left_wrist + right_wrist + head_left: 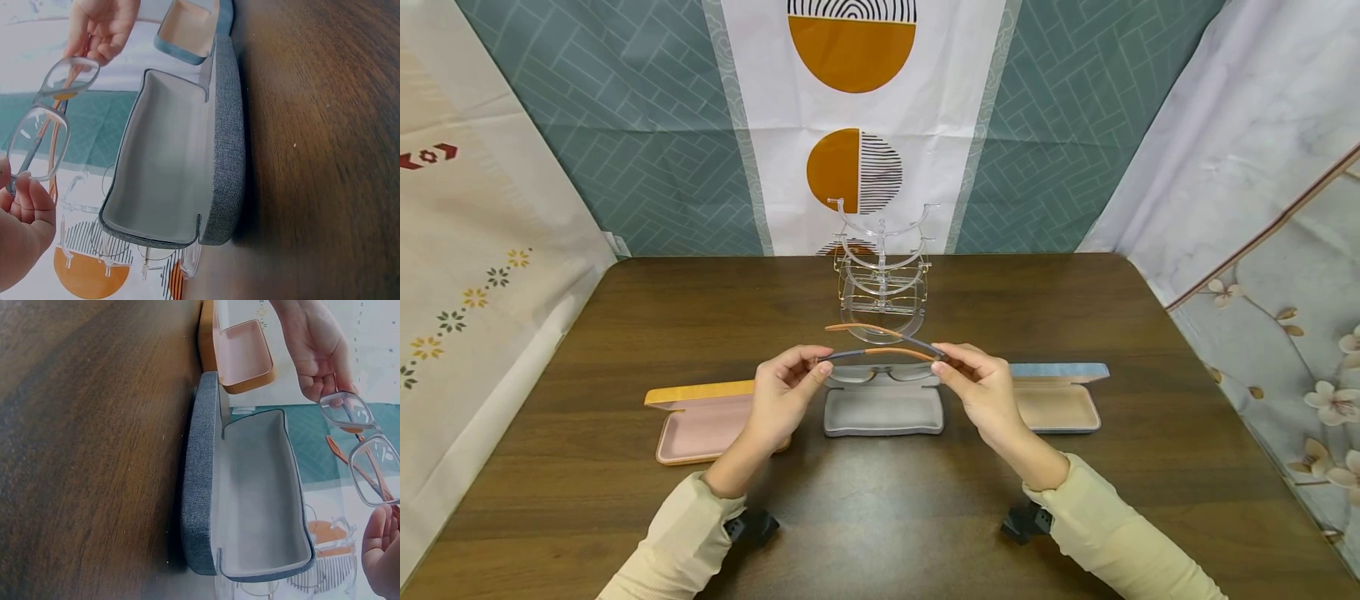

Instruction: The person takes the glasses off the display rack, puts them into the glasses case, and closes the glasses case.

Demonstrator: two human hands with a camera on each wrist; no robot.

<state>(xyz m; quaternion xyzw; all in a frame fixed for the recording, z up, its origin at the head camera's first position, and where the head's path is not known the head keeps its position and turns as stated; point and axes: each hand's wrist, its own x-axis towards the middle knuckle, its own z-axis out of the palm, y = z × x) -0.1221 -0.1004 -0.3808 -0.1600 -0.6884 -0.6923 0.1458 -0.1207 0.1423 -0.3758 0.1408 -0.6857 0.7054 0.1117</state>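
Glasses (883,351) are in the air above the grey case (883,416), clear of it, folded with both arms crossed. Left hand (778,396) pinches one end between thumb and fingers; right hand (987,387) pinches the other end likewise. Grey case stands open on the table (880,517). Yellow case (703,435), pink inside, lies open to its left; blue case (1063,408), beige inside, lies open to its right. Clear stand (882,287) rises behind, before a green and white cloth (1060,150).
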